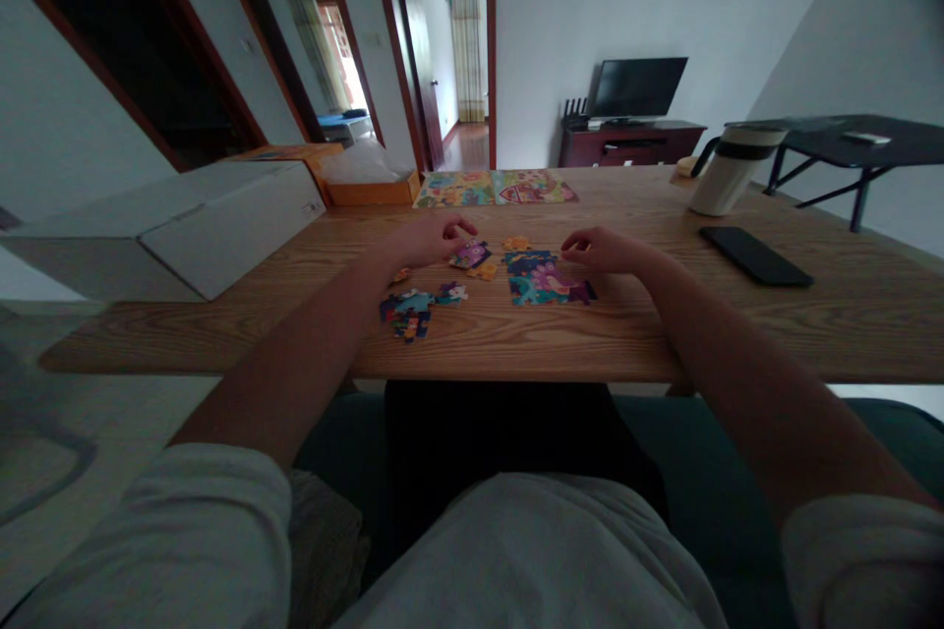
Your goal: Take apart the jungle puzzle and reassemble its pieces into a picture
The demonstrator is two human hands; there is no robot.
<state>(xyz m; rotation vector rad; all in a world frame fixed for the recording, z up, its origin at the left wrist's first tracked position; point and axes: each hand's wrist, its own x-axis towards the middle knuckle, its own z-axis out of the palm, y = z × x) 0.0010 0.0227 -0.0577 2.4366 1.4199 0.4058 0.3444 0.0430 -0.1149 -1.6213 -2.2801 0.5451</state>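
Seen from the person's own head, looking down a wood-grain table, two bare forearms reach forward to a half-built jigsaw puzzle. The left hand is loosely curled, with its fingertips at or just over a purple jigsaw piece; whether they are gripping it cannot be told from this view. The right hand is relaxed and slightly curled, palm down and apparently empty, its fingers just beside the left edge of a joined block of blue and pink pieces. That block lies on the table between the hands, a little toward the right. A small orange piece sits just above it, and a tan piece lies near the purple one. Nearer the left arm is a loose cluster of blue and dark pieces — some seem joined, though that is hard to tell. Farther along the table lie two colourful picture sheets, side by side and flat. Around them are an orange cardboard box, a large white carton, a cream travel mug and a black phone, lying face down or dark.
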